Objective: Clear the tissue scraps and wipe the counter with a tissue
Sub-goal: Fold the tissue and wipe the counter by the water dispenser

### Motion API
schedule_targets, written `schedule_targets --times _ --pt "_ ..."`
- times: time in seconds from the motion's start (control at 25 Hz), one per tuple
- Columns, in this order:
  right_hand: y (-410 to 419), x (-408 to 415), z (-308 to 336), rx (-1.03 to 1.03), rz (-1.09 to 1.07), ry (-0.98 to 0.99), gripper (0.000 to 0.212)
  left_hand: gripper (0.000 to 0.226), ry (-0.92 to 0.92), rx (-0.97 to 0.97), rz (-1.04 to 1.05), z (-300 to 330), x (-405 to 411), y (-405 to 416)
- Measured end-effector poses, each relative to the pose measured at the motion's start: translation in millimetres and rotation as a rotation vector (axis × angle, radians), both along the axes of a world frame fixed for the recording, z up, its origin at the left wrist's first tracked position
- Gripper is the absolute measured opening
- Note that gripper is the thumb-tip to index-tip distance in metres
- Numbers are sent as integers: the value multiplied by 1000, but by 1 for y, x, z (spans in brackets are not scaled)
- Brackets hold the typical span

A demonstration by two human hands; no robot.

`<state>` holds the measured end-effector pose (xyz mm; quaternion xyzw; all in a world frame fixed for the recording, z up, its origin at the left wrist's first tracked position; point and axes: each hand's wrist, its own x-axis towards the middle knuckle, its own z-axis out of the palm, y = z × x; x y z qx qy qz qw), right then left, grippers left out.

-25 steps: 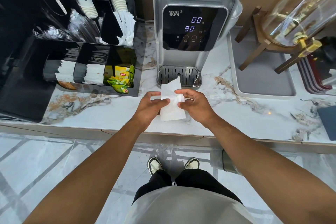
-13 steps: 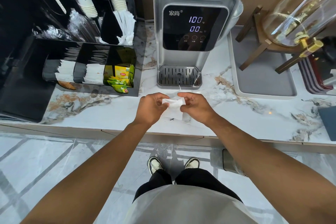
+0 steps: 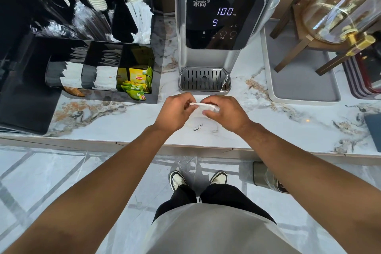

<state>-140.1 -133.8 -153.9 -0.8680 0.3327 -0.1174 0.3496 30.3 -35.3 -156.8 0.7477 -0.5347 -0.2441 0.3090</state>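
A folded white tissue (image 3: 203, 106) is pinched between both hands just above the marble counter (image 3: 288, 130), in front of the water dispenser's drip tray. My left hand (image 3: 174, 112) grips its left end and my right hand (image 3: 225, 112) closes over its right end. A small cluster of dark specks (image 3: 198, 128) lies on the counter right below the hands. Most of the tissue is hidden by my fingers.
A grey water dispenser (image 3: 222, 27) with drip tray (image 3: 204, 79) stands behind the hands. A black organiser (image 3: 99, 72) with sachets, tea bags and cups is at left. A grey tray (image 3: 299, 80) holds a glass drink dispenser (image 3: 340, 6) at right. A bin (image 3: 266, 175) sits on the floor.
The tissue went from an open hanging sheet to a small folded strip. Both hands drew closer together and stayed over the same spot. The dark specks on the counter are now uncovered.
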Motion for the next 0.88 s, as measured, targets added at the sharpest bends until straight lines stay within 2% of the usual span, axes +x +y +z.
schedule_targets --times 0.12,0.2,0.36,0.44,0.52,0.68,0.88 --pt "0 -2 -6 -131 -32 -38 18 6 -67 -96 -84 -4 -1 -3" --pt "-4 -7 -12 -242 -127 -12 24 17 -106 -99 -59 -11 0 -3" --pt "-12 -17 -29 -393 -363 130 31 45 -182 162 11 -26 13 11" --pt "-5 -15 -45 -313 -356 267 36 49 -226 299 20 -37 28 29" --pt "6 -13 -59 -201 -315 324 38 51 -252 343 -8 -45 38 46" --pt "20 -6 -69 -174 -243 252 36 49 -200 338 -58 -53 42 56" --pt "37 1 -71 -175 -118 253 37 49 -111 358 -60 -53 56 56"
